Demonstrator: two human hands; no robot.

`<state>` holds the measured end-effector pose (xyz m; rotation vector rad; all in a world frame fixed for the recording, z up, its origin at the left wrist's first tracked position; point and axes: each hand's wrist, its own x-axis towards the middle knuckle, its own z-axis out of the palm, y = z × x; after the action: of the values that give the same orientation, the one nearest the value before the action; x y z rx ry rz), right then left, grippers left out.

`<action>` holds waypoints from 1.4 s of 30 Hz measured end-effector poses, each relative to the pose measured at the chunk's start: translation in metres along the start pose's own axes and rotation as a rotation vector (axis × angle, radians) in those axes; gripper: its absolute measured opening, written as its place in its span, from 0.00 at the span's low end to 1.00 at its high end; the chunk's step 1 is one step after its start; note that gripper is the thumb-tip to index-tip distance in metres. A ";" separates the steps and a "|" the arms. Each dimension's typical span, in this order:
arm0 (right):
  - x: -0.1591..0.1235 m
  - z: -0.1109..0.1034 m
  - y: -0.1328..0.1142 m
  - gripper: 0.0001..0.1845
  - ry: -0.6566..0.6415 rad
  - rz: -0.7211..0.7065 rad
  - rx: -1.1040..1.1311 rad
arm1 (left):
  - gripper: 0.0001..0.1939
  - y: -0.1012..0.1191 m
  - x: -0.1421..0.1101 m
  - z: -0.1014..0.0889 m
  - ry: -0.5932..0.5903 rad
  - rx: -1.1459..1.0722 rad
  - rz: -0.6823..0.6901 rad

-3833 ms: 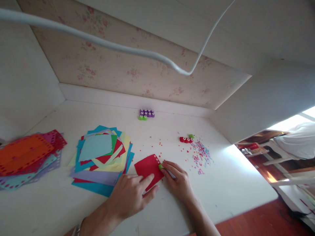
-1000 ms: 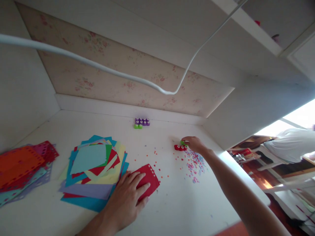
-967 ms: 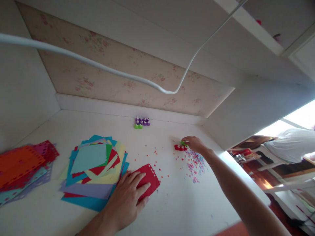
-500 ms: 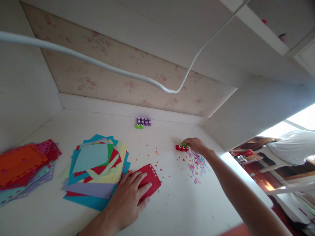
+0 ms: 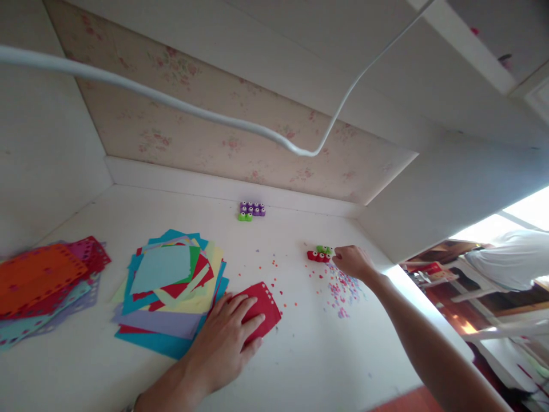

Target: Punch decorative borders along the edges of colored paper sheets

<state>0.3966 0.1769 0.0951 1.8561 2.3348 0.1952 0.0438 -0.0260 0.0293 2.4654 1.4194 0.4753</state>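
Note:
My left hand lies with its fingers spread on a red sheet of paper and presses it to the table. A row of small holes runs along that sheet's right edge. My right hand is closed just right of a cluster of small craft punches, red ones in front and green ones behind. Whatever its fingers may hold is hidden. Tiny punched paper bits are scattered below this hand.
Left of my left hand is a stack of coloured paper. Punched sheets lie at the far left. Purple and green punches stand near the back wall. A white cable crosses above. A person in white is at the right.
My right hand has drawn a little to the right, off the green punches, which now show more fully. My left hand stays on the red paper. The view has shifted slightly.

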 end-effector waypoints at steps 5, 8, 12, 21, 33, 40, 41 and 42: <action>0.005 -0.006 -0.023 0.13 0.014 -0.074 0.046 | 0.20 0.001 0.001 -0.001 -0.005 -0.002 0.000; 0.013 -0.012 -0.044 0.13 0.049 -0.149 0.088 | 0.20 0.000 0.001 0.000 -0.008 -0.003 0.002; 0.029 -0.017 -0.077 0.12 0.089 -0.238 0.153 | 0.20 0.000 0.001 0.000 -0.010 -0.004 0.006; 0.087 -0.009 -0.160 0.16 0.159 -0.357 0.364 | 0.19 0.002 -0.001 -0.003 0.012 -0.026 -0.006; 0.138 -0.010 -0.230 0.15 0.123 -0.364 0.469 | 0.25 -0.002 0.001 -0.002 0.118 0.062 -0.266; 0.099 0.000 -0.204 0.11 0.100 -0.342 0.610 | 0.26 -0.010 0.004 -0.002 0.136 0.003 -0.280; 0.089 0.003 -0.199 0.12 0.098 -0.339 0.640 | 0.26 -0.011 0.004 -0.003 0.140 -0.016 -0.278; 0.077 0.005 -0.193 0.12 0.098 -0.334 0.673 | 0.26 -0.012 0.004 -0.004 0.146 -0.032 -0.276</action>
<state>0.1960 0.2083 0.0492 1.6482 2.9789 -0.6251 0.0349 -0.0163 0.0288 2.2008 1.7623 0.6203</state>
